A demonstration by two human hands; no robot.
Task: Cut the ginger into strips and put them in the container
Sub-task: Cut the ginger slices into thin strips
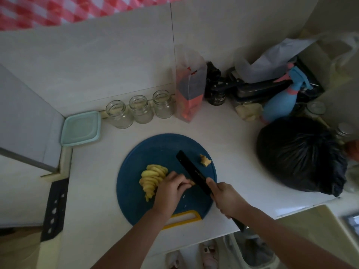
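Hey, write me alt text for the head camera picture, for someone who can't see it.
Seen from above, a person's left hand pinches a small ginger piece on a round blue cutting board while the right hand grips a black knife beside it. Fanned ginger slices lie left of the hands, and a lidded pale-green container sits on the counter.

Three glass jars [140, 109], black plastic bag [301, 154], blue spray bottle [279, 105], red checked cloth [58, 10]

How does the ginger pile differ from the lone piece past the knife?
The ginger pile is many thin fanned slices, pale yellow, beside the left hand; the lone piece is one small knobbly chunk, browner, alone beyond the knife. Both lie on the blue cutting board.
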